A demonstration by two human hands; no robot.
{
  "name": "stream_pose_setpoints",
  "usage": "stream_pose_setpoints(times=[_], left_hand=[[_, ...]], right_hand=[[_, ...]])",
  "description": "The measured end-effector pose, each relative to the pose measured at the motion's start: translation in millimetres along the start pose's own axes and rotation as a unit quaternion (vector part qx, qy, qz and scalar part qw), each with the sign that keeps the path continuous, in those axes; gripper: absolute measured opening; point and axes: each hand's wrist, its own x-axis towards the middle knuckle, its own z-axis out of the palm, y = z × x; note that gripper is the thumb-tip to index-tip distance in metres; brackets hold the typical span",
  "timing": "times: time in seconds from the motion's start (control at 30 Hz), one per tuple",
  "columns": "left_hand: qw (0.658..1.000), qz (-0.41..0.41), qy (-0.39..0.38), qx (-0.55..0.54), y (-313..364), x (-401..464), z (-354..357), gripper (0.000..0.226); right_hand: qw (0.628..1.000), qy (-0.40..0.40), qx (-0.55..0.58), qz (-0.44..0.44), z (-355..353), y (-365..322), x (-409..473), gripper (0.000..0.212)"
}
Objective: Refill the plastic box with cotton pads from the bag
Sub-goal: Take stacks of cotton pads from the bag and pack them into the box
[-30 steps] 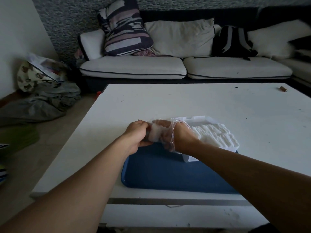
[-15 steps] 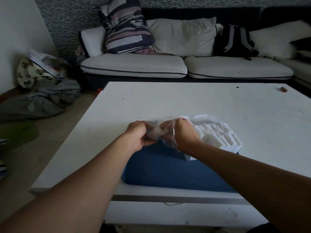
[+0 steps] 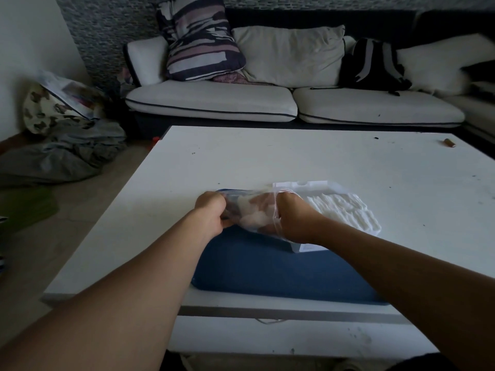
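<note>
Clear plastic bag [image 3: 251, 210] over tray: left hand [image 3: 211, 212] fingers pinch its end; right hand [image 3: 292, 218] thrust inside, grasp unclear

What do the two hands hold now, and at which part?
Left hand grips the clear bag's closed end; right hand is inside its mouth.

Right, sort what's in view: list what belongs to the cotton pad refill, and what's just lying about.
Belongs to the job:
clear bag
cotton pads
plastic box
left hand
right hand

Lying about:
blue tray
small brown object
backpack
striped pillow
</note>
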Motion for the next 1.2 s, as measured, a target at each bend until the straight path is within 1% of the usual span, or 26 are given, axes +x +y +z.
stream_pose_setpoints(times=[0.07, 0.1, 0.13, 0.2, 0.23, 0.33, 0.4, 0.5, 0.57, 0.6, 0.63, 0.67, 0.7, 0.73, 0.77, 0.8, 0.87, 0.93, 0.97, 1.0, 1.03, 1.07, 1.1, 1.13, 1.17, 1.2], left_hand=[[1.0, 0.008, -0.003, -0.011, 0, 0, -1, 0.033], [1.0, 0.012, -0.001, -0.017, 0, 1, -2, 0.031], [0.999, 0.019, 0.001, -0.027, 0, 2, -1, 0.03], [0.998, 0.033, 0.009, -0.05, 0, 4, -1, 0.028], [0.997, 0.041, 0.012, -0.063, -1, 5, 0, 0.028], [0.994, 0.063, 0.001, -0.094, -2, 9, 1, 0.028], [0.993, 0.072, -0.005, -0.092, -4, 11, 1, 0.03], [0.995, 0.067, 0.003, -0.079, -8, 12, 0, 0.028], [0.996, 0.056, 0.005, -0.071, -10, 12, -3, 0.026], [0.996, 0.051, 0.005, -0.067, -10, 13, -4, 0.026], [0.997, 0.043, 0.006, -0.06, -9, 13, -6, 0.025], [0.998, 0.028, 0.008, -0.051, -7, 15, -8, 0.026], [0.999, 0.009, 0.014, -0.036, -3, 13, -9, 0.027], [0.999, -0.008, 0.028, -0.022, 1, 13, -11, 0.03], [0.999, -0.013, 0.046, 0.004, 5, 11, -11, 0.032], [0.997, -0.001, 0.069, 0.043, 6, 11, -12, 0.034], [0.98, 0.073, 0.118, 0.14, 11, 0, -11, 0.038], [0.947, 0.192, 0.143, 0.216, 20, -18, -9, 0.044], [0.937, 0.241, 0.121, 0.221, 25, -34, -5, 0.044], [0.941, 0.263, 0.07, 0.202, 29, -53, 2, 0.04], [0.959, 0.232, -0.008, 0.163, 32, -74, 11, 0.039], [0.977, 0.155, -0.1, 0.11, 33, -91, 20, 0.045], [0.978, 0.068, -0.188, 0.062, 34, -110, 27, 0.055], [0.964, -0.006, -0.263, 0.024, 33, -121, 31, 0.067], [0.947, -0.054, -0.317, -0.004, 33, -129, 33, 0.075], [0.935, -0.078, -0.346, -0.021, 34, -131, 32, 0.079]], right_hand=[[1.0, 0.024, -0.008, 0.008, -1, -1, -3, 0.026], [1.0, 0.024, -0.006, 0.017, -4, -5, -6, 0.017], [1.0, 0.023, -0.006, 0.003, -8, -6, -8, 0.006], [1.0, 0.012, -0.014, -0.016, -15, -10, -14, 0.027], [0.999, 0.001, -0.031, -0.009, -19, -12, -16, 0.029], [0.997, -0.019, -0.074, -0.009, -26, -15, -21, 0.022], [0.992, -0.033, -0.118, -0.013, -29, -20, -23, 0.03], [0.989, -0.042, -0.14, -0.011, -29, -22, -25, 0.031], [0.987, -0.057, -0.152, -0.009, -30, -20, -24, 0.024], [0.986, -0.071, -0.15, -0.006, -32, -18, -24, 0.013], [0.987, -0.096, -0.13, -0.005, -34, -16, -24, 0.011], [0.988, -0.121, -0.097, 0.003, -39, -15, -25, 0.018], [0.987, -0.15, -0.043, 0.024, -46, -13, -26, 0.017], [0.984, -0.169, 0.019, 0.048, -54, -12, -29, 0.01], [0.979, -0.179, 0.073, 0.068, -65, -12, -36, 0.009], [0.972, -0.18, 0.127, 0.083, -76, -12, -40, 0.014], [0.957, -0.172, 0.213, 0.092, -95, -12, -49, 0.023], [0.947, -0.146, 0.276, 0.075, -104, -13, -54, 0.027], [0.94, -0.133, 0.306, 0.069, -105, -15, -55, 0.026], [0.931, -0.12, 0.337, 0.067, -105, -19, -58, 0.026], [0.92, -0.112, 0.369, 0.073, -103, -23, -57, 0.027], [0.906, -0.109, 0.4, 0.085, -99, -25, -55, 0.028], [0.898, -0.106, 0.417, 0.092, -99, -30, -55, 0.028], [0.897, -0.102, 0.419, 0.096, -97, -34, -54, 0.029], [0.903, -0.093, 0.408, 0.099, -97, -38, -54, 0.029], [0.911, -0.081, 0.391, 0.104, -98, -43, -54, 0.03]])
